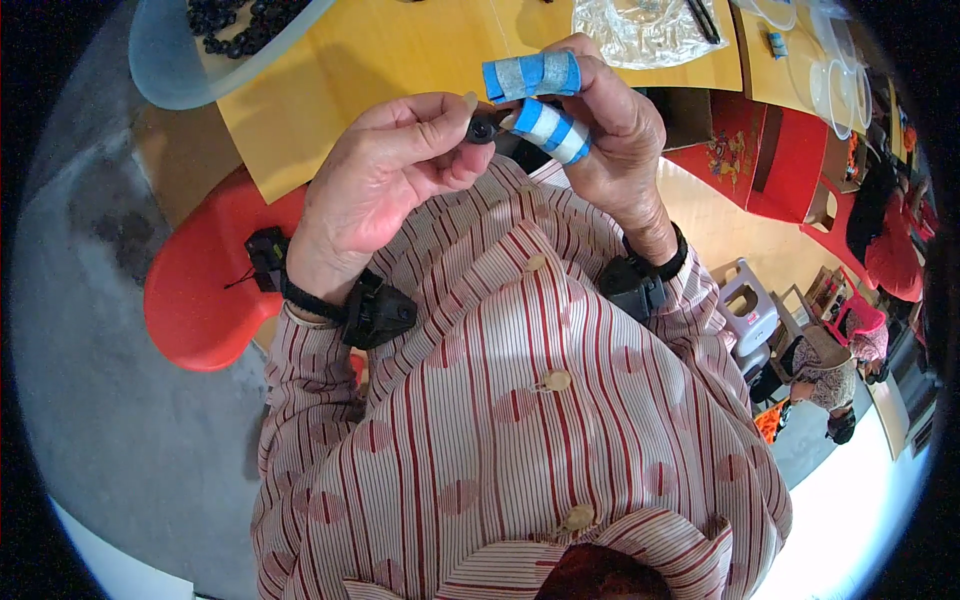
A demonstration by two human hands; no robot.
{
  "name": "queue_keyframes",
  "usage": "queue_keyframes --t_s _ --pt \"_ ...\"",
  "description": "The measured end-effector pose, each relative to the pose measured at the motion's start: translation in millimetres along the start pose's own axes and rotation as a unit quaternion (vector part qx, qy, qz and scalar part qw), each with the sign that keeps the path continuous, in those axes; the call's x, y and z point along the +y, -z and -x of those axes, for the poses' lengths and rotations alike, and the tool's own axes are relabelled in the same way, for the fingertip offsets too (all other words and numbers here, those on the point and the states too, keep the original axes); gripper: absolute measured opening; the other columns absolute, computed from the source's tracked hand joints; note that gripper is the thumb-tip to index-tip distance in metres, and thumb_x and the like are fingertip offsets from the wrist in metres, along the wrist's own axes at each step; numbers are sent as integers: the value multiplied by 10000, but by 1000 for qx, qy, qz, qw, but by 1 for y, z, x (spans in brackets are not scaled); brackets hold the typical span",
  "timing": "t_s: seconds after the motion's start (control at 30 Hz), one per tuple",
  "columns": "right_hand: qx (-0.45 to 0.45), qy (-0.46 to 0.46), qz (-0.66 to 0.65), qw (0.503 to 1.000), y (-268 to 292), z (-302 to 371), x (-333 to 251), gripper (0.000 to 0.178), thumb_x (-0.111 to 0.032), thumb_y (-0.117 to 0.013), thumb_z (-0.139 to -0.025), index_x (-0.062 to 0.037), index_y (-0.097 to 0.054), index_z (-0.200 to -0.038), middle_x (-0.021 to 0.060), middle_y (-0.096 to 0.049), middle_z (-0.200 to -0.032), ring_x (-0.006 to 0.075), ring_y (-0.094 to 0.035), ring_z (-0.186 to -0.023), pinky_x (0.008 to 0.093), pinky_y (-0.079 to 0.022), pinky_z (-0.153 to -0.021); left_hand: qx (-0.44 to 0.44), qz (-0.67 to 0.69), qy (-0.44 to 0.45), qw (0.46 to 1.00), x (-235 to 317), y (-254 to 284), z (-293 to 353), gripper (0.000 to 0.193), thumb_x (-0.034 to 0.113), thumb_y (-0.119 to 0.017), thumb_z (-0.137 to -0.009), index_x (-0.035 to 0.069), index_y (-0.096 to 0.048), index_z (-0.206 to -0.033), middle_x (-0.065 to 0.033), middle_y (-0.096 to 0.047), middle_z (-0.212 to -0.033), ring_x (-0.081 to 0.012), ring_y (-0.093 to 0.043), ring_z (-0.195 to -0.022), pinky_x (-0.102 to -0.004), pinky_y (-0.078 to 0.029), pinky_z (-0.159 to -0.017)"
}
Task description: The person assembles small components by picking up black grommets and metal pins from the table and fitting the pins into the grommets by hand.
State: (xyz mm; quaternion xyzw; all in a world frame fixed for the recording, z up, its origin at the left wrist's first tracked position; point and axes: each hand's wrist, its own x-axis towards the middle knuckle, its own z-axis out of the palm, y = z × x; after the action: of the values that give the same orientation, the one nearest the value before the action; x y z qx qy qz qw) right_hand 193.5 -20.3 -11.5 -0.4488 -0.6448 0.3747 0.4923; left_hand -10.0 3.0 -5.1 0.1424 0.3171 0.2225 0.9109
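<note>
My left hand (375, 170) pinches a small black round part (482, 128) with a hole in its end, between thumb and fingertips. Close against its right side are the taped thumb and forefinger of my right hand (622, 145), closed on it too. Blue and whitish tape (532, 76) wraps the forefinger, and a second striped wrap (553, 131) covers the thumb. The part is up in the air at the near edge of the yellow table (400, 60). My fingers hide some of it.
At the far left, a translucent bluish tub (160, 65) contains many small black parts (245, 25). A clear plastic bag (650, 38) lies at the far right, near clear containers (838, 95). A red stool (205, 290) stands at left. Other people (825, 375) sit at right.
</note>
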Motion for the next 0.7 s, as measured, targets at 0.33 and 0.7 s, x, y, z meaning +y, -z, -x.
queue_keyframes --t_s 0.33,0.7 --pt "-29 59 88 994 2 -1 1 290 -53 -754 -674 -32 -604 -921 78 -590 -830 258 -579 -795 329 -488 -667 44 -157 -22 986 6 -13 5 234 161 -588 -894 -15 -583 -1049 -50 -630 -902 -101 -598 -824 -225 -458 -770" --pt "-46 114 65 990 -2 7 12 406 54 -704 -556 -19 -597 -941 98 -592 -845 288 -580 -813 347 -488 -691 36 -300 -62 951 -5 -10 0 152 110 -571 -873 -15 -569 -960 -68 -624 -891 -94 -544 -780 -232 -437 -739"
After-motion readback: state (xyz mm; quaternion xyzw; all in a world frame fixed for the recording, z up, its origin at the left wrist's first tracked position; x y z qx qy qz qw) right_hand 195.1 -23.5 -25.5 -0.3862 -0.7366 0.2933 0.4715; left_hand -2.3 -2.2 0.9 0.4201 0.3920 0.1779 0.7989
